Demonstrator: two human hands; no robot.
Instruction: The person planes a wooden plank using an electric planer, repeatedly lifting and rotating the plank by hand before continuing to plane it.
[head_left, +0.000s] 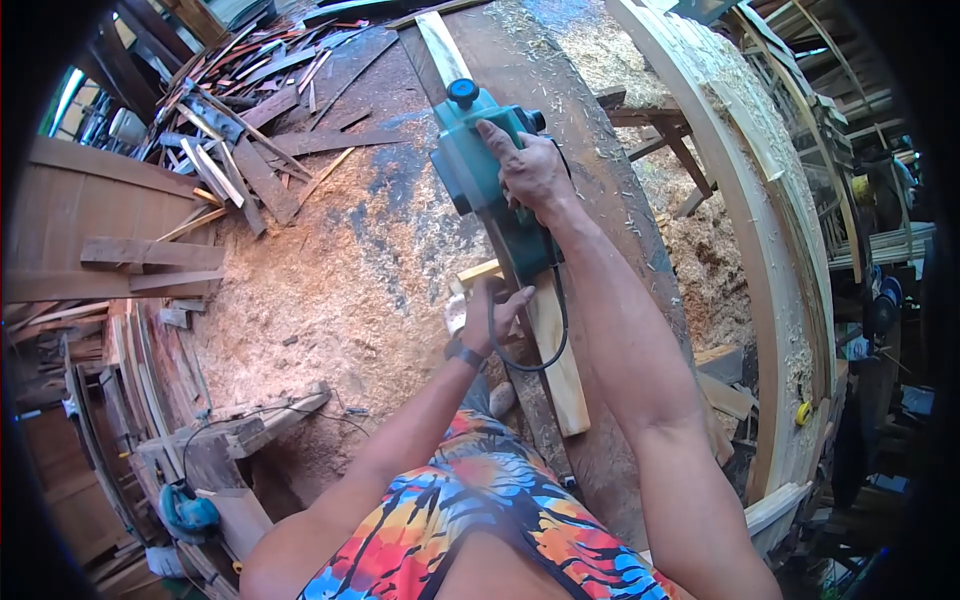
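The floor (300,260) is brightly lit, while the far right is shaded. A long timber (742,190) is bowed by lens distortion; the corners are blackened.

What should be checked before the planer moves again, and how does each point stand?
1. Right hand gripping the planer: ok.
2. Planer lined up over the pale wooden strip: ok, strip shows beyond both ends.
3. Cord clear of the left hand: not ok, it loops right beside it.
4. Left hand well away from the planer: not ok, close to its near end.
5. Blade condition: cannot tell, underside hidden.
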